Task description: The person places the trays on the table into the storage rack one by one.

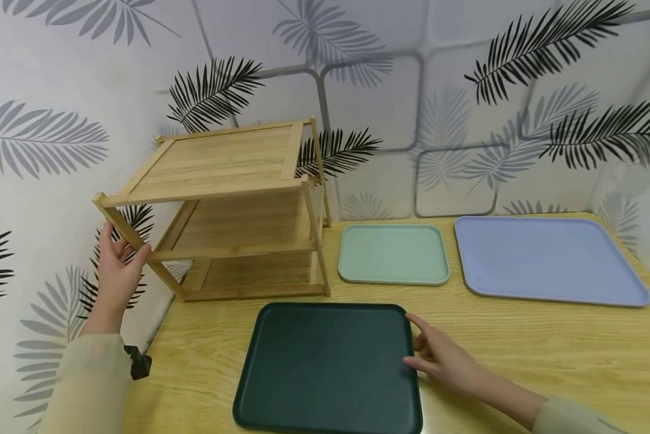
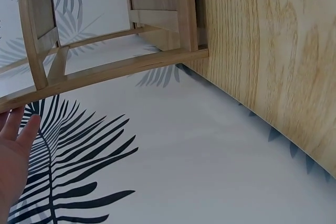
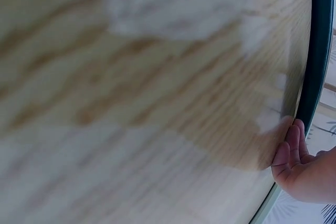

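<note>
A three-tier wooden shelf rack [image 1: 227, 160] stands at the left of the table. My left hand [image 1: 117, 274] is at its front left post, fingertips and thumb resting against the outer side of the slanted wood; the left wrist view shows the same hand [image 2: 14, 150] below the frame. In front of the rack, a dark green tray [image 1: 330, 367] lies flat. The right hand [image 1: 446, 358] touches that tray's right edge with index finger and thumb extended. In the right wrist view, fingertips [image 3: 298, 124] are right at the tray's dark rim [image 3: 313, 61].
A small mint green tray [image 1: 394, 254] lies right of the rack, and a larger lavender tray [image 1: 552, 259] lies farther right. All are on a wood-grain table [image 1: 520, 343]. A leaf-patterned wall covering [image 1: 379, 108] rises behind and at the left.
</note>
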Motion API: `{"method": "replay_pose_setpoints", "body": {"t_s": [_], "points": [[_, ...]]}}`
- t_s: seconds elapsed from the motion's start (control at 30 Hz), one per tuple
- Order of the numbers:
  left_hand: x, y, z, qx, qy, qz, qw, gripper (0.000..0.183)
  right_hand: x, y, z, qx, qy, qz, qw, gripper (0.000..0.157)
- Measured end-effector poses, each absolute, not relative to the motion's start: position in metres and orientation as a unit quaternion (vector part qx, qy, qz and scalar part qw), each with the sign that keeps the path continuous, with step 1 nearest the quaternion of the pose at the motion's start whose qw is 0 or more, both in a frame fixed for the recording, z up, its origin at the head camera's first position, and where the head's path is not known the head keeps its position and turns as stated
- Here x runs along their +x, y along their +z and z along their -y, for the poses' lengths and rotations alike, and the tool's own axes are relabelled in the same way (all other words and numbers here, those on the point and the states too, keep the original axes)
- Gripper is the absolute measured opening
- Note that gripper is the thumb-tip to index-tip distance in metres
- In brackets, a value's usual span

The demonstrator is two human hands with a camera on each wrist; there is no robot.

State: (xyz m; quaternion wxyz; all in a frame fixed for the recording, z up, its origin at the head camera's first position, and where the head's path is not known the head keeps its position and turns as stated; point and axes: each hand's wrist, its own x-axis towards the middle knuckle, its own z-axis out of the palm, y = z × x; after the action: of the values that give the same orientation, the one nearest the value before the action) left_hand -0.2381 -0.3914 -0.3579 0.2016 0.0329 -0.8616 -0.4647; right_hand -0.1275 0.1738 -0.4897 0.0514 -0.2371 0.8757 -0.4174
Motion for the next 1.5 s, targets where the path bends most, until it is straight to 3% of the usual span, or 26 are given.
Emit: {"method": "replay_pose_setpoints", "body": {"t_s": [0.23, 0.5, 1.07, 1.37, 1.5], "points": [[-0.248, -0.354, 0.390, 0.056, -0.464, 0.855, 0.224, 0.065, -0.132, -0.490, -0.171, -0.221, -0.419, -0.878, 0.071, 0.077], [-0.250, -0.360, 0.394, 0.050, -0.418, 0.870, 0.256, 0.065, -0.134, -0.493, -0.168, -0.215, -0.402, -0.888, 0.063, 0.077], [-0.245, -0.359, 0.392, 0.064, -0.409, 0.880, 0.232, 0.066, -0.137, -0.491, -0.165, -0.170, -0.424, -0.888, 0.057, 0.062], [-0.245, -0.359, 0.390, 0.056, -0.414, 0.878, 0.235, 0.067, -0.142, -0.490, -0.177, -0.155, -0.535, -0.825, 0.095, 0.063], [-0.246, -0.358, 0.390, 0.055, -0.414, 0.877, 0.239, 0.067, -0.141, -0.492, -0.180, -0.148, -0.611, -0.763, 0.151, 0.065]]}}
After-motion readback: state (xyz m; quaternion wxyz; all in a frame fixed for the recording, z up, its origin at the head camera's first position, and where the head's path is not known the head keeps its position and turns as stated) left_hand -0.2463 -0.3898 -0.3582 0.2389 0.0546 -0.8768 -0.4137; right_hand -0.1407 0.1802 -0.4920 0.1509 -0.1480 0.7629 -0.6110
